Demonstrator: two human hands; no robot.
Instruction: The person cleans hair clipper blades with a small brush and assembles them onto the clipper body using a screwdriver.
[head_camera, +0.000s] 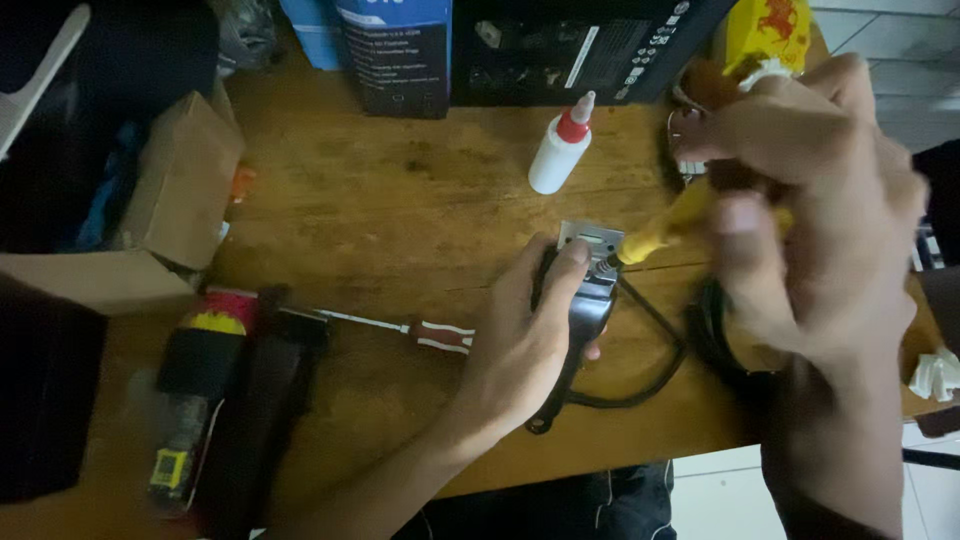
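My left hand (525, 335) grips a black hair clipper (588, 300) lying on the wooden table (400, 200), thumb near its metal blade (590, 240). My right hand (820, 200), blurred, holds a yellow-handled screwdriver (665, 232) whose tip touches the clipper's head just behind the blade. The clipper's black cord (650, 370) loops to the right under my right hand.
A white glue bottle with a red cap (562, 148) stands behind the clipper. A red-and-white handled screwdriver (420, 331) lies to the left. Dark tools and a red-yellow object (215, 390) lie at front left, a cardboard box (170, 200) at left, boxes (480, 50) along the back.
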